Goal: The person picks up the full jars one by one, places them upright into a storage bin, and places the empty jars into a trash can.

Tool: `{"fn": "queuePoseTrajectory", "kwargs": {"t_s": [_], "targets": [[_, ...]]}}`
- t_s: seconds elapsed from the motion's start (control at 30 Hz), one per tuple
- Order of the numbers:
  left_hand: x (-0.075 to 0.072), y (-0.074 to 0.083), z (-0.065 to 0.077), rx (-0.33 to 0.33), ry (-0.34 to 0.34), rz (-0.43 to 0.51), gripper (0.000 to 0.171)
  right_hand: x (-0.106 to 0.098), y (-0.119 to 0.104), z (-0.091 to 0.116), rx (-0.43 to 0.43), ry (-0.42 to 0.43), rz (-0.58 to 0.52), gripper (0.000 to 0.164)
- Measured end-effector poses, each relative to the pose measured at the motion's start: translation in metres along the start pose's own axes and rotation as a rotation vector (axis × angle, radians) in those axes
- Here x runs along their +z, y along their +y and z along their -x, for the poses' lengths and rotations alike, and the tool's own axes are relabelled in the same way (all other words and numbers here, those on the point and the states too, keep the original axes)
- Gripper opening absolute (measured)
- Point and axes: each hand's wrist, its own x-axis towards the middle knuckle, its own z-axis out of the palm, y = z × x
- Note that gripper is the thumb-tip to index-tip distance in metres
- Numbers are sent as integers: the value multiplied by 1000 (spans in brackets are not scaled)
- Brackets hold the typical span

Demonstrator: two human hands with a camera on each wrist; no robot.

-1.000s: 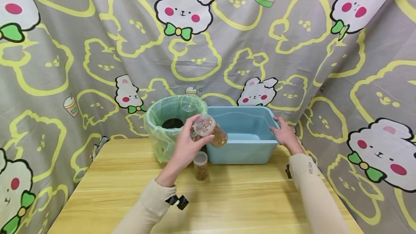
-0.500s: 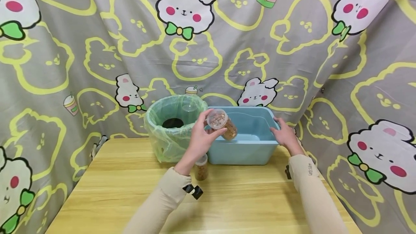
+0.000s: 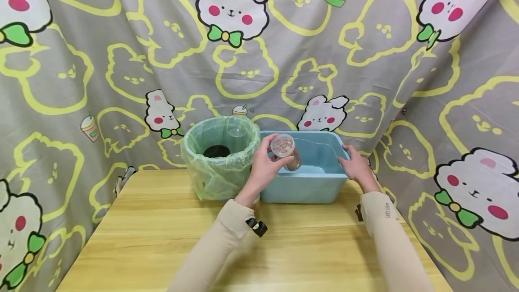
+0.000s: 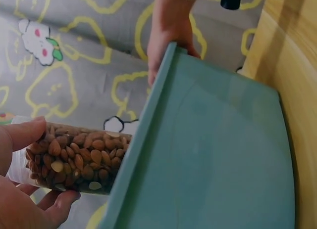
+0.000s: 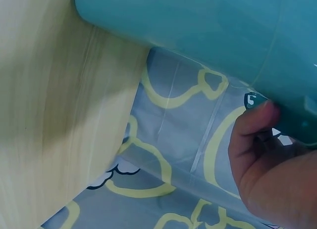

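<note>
My left hand (image 3: 264,166) grips a clear lidded jar of almonds (image 3: 295,161) near its lid. The jar is tilted, lid towards me, over the left part of a blue plastic bin (image 3: 304,189). In the left wrist view, brown almonds fill the jar (image 4: 79,157), and its far end is hidden behind the bin's rim. My right hand (image 3: 357,166) holds the bin's right end by the rim; in the right wrist view the thumb and fingers of this hand (image 5: 277,174) curl at the bin's edge. A second jar (image 3: 256,205) on the table is mostly hidden behind my left wrist.
Left of the bin stands a round bucket (image 3: 219,177) lined with a thin green bag, a dark round patch visible inside. Both containers stand at the back of the wooden table (image 3: 154,238). A patterned grey curtain (image 3: 251,71) hangs behind and at both sides.
My left hand has carried the almond jar rightward from beside the bucket to over the bin. The standing jar has become mostly covered by my wrist. My right hand stays on the bin.
</note>
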Motion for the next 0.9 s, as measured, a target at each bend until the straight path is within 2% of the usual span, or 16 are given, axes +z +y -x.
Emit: {"fn": "queuePoseTrajectory", "kwargs": {"t_s": [0.3,0.6,0.9], "targets": [[7,-8,-11,0,-28,-82,74,-2,-2,2,1,17,22,62],[10,-16,-18,-8,-46,-112,74,-3,-4,4,4,22,27,61],[7,-28,-23,-29,-49,-153,74,-1,-2,0,-4,11,12,61]]}}
